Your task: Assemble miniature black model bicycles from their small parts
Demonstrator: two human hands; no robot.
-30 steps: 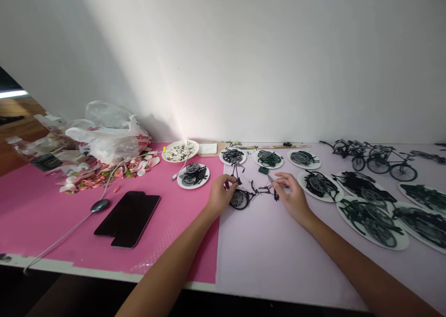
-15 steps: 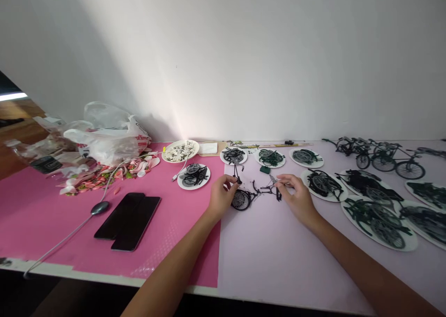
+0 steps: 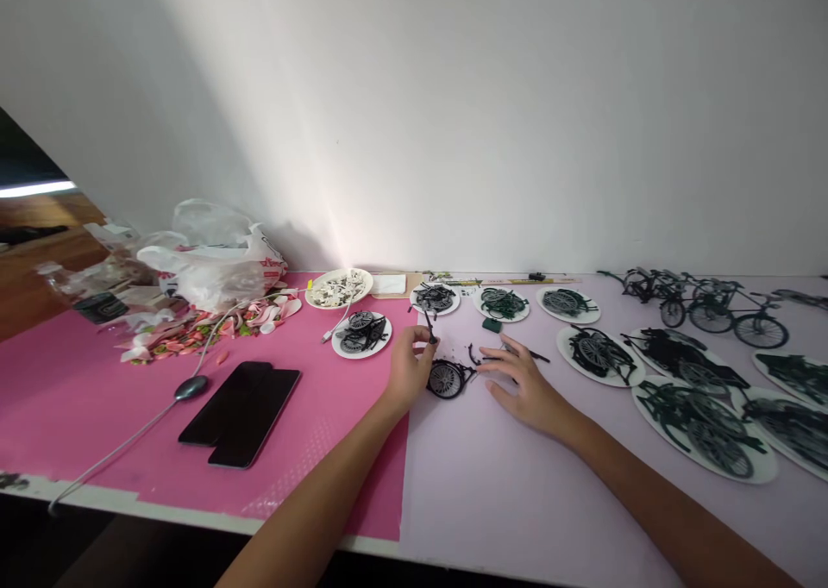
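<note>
Between thumb and fingers, my left hand pinches a thin black handlebar part that stands upright. Just right of that hand, a black spoked wheel with a curved fender rests on the lilac surface. My right hand is spread low over small dark parts, its fingers apart. A thin dark stick-like piece lies beyond its fingertips, and a small curved black part is left of them. The fingers partly hide other pieces beneath. A small green block sits farther back.
White plates of bicycle parts line the back and right. Assembled model bicycles stand at the back right. On the pink side are two dark phones, a cable with an oval device, petals and plastic bags.
My right hand has opened and moved left and slightly down, over the small parts. The left hand keeps its pinch on the handlebar part. The view has shifted slightly.
</note>
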